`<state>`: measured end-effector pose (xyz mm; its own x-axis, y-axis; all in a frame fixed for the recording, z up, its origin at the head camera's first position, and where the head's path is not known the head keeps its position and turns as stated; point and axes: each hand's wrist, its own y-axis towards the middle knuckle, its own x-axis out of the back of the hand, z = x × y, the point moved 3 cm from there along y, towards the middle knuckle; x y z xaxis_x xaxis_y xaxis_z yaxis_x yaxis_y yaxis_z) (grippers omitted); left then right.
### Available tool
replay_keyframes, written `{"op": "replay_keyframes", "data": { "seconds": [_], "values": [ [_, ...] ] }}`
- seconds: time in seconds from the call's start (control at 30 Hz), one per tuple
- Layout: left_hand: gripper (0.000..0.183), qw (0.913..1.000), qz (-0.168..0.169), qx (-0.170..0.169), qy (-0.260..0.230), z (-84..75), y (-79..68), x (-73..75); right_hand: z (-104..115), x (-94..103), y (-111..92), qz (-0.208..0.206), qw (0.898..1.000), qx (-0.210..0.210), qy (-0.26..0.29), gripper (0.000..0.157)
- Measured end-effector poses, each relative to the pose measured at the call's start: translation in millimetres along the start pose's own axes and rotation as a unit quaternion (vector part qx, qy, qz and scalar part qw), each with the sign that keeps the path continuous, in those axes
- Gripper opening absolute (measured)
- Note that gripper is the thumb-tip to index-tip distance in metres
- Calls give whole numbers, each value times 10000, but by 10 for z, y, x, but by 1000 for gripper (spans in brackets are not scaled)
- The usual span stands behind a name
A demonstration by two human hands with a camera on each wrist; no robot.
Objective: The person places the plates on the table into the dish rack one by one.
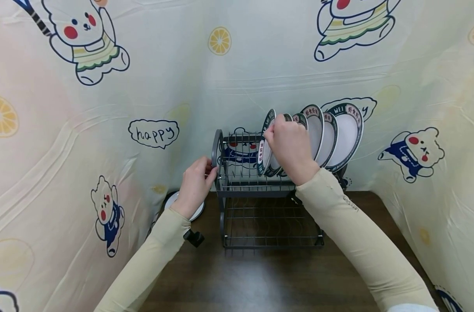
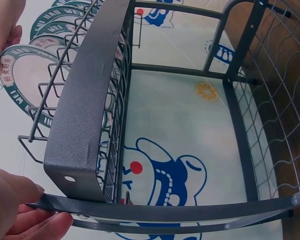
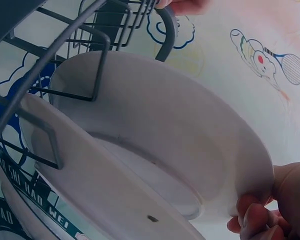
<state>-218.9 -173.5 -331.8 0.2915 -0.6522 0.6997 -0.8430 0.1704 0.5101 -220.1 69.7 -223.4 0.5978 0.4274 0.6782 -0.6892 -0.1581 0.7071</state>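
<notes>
My left hand [image 1: 193, 187] grips the left end frame of a dark two-tier dish rack [image 1: 256, 193]. In the left wrist view, the thumb and fingers [image 2: 47, 227] pinch the flat metal bar. At the upper tier my right hand [image 1: 292, 147] holds the rim of the leftmost plate [image 3: 230, 120], thumb on one side and fingers on the other. That plate stands on edge between the wires, its white underside showing in the right wrist view. Several more patterned-rim plates [image 1: 346, 134] stand to its right, partly hidden by the right hand.
A white round dish [image 1: 199, 211] lies on the brown table [image 1: 244, 277] behind the left wrist. Printed cloth [image 1: 190, 86] hangs close behind the rack and along both sides. The rack's lower tier [image 1: 260, 227] holds nothing visible. A patterned rim [image 1: 449, 299] shows at the lower right.
</notes>
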Motion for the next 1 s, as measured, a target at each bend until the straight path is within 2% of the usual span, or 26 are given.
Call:
{"op": "replay_keyframes", "data": {
  "seconds": [0.33, 0.5, 1.0],
  "values": [
    [10, 10000, -21, 24, 37, 11, -1, 4, 67, -99, 7, 39, 9994, 231, -245, 21],
    [11, 10000, 1, 1, 70, 14, 4, -3, 70, -149, 8, 97, 9991, 159, -380, 23],
    [10, 10000, 0, -31, 3, 1, 3, 8, 20, -157, 31, 453, 9987, -20, -227, 32]
  ]
}}
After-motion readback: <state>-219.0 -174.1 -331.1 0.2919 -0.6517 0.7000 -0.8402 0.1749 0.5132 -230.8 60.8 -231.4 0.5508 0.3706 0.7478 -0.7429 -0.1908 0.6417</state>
